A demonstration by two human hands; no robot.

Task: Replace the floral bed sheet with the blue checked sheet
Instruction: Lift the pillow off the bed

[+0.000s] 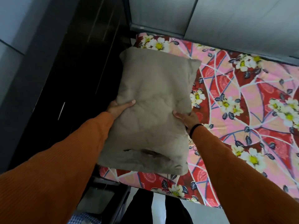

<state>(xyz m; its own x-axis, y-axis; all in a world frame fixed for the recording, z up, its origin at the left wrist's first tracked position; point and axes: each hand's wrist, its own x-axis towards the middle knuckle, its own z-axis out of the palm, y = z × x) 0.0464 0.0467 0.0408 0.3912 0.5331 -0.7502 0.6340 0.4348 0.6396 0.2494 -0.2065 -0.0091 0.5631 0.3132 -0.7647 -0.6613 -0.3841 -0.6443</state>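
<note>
Left hand (119, 108) grips the grey-brown pillow (150, 110) at its left edge, thumb on top. Right hand (186, 118) grips the right edge, fingers mostly hidden. Pillow sits over the bed's left edge. Floral bed sheet (242, 110) covers the mattress, open to the right. Dark cabinet (72, 70) close on the left. Blue checked fabric (84, 219), possibly the sheet, at bottom edge.

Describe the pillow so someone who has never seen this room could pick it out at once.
Start at the bed, covered by the floral sheet. At its near-left corner is the pillow, gripped at its sides by both hands. It is plain grey-brown, the only unpatterned fabric on the bed.
</note>
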